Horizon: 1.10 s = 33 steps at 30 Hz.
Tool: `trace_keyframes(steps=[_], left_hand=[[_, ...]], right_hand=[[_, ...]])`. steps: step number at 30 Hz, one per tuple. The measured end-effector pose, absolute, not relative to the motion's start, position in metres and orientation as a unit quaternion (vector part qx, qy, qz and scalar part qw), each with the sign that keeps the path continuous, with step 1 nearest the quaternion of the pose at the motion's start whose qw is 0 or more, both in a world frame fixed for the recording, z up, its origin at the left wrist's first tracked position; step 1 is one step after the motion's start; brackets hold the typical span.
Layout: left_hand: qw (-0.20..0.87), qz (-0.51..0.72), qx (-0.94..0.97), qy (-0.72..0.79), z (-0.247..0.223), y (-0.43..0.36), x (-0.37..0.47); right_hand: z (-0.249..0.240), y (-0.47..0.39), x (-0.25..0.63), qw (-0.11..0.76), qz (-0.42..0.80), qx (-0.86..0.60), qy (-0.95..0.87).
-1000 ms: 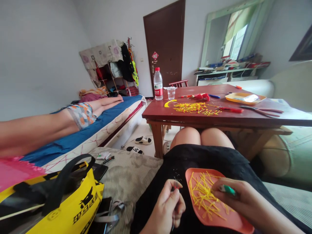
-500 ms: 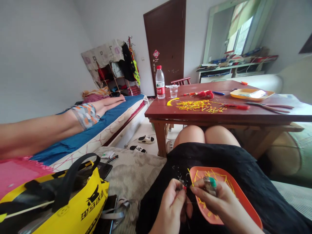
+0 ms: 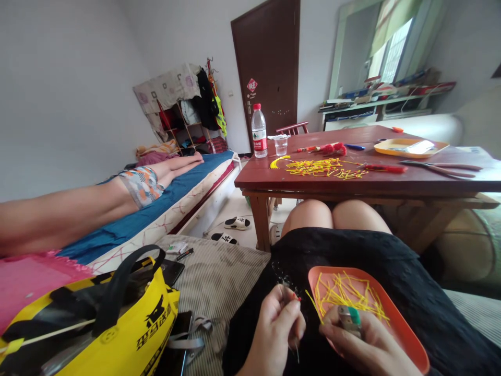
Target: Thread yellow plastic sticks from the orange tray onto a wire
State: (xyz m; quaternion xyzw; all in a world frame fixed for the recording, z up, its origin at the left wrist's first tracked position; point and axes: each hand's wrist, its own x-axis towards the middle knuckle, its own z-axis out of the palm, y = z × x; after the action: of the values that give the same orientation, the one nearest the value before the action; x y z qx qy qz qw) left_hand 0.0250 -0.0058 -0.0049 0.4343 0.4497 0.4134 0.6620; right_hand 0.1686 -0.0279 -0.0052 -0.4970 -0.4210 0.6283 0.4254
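Over my lap, my left hand is closed in a pinch on a small red piece. Fine, tangled strands stick out above and below those fingers; their kind is unclear. My right hand is wrapped round a lighter with a green part and a metal end. Between its thumb and forefinger it also pinches a short yellow cord, which points up toward my left hand. Under the right hand, an orange tray rests on my lap with several loose yellow cords in it.
Ahead stands a red-brown table with a yellow cord bundle, red-handled tool, pliers, water bottle and plastic cup. A yellow bag sits at my left. A person lies on the bed beyond.
My right hand has moved slightly right and down, away from my left hand, with the lighter and yellow cord. More of the cords in the tray now show.
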Motion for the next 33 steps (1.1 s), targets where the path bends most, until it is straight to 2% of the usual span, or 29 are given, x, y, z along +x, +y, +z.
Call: trace_keyframes(steps=[9,15,22,26,33], left_hand=[[0.645,0.407,0.471,0.443,0.000,-0.007,0.026],[0.543,0.384,0.563,0.491,-0.003,-0.009,0.023],[0.430,0.361,0.637,0.528,0.005,-0.012,0.026],[0.432,0.368,0.628,0.533,0.007,-0.015,0.028],[0.416,0.340,0.656,0.529,-0.001,-0.011,0.026]], right_hand=[[-0.009,-0.017,0.166,0.458,0.628,-0.509,-0.369],[0.001,-0.008,0.164,0.428,0.625,-0.515,-0.402],[-0.009,-0.011,0.165,0.460,0.567,-0.503,-0.462],[-0.011,-0.012,0.165,0.473,0.562,-0.485,-0.476],[-0.013,-0.013,0.165,0.439,0.527,-0.489,-0.539]])
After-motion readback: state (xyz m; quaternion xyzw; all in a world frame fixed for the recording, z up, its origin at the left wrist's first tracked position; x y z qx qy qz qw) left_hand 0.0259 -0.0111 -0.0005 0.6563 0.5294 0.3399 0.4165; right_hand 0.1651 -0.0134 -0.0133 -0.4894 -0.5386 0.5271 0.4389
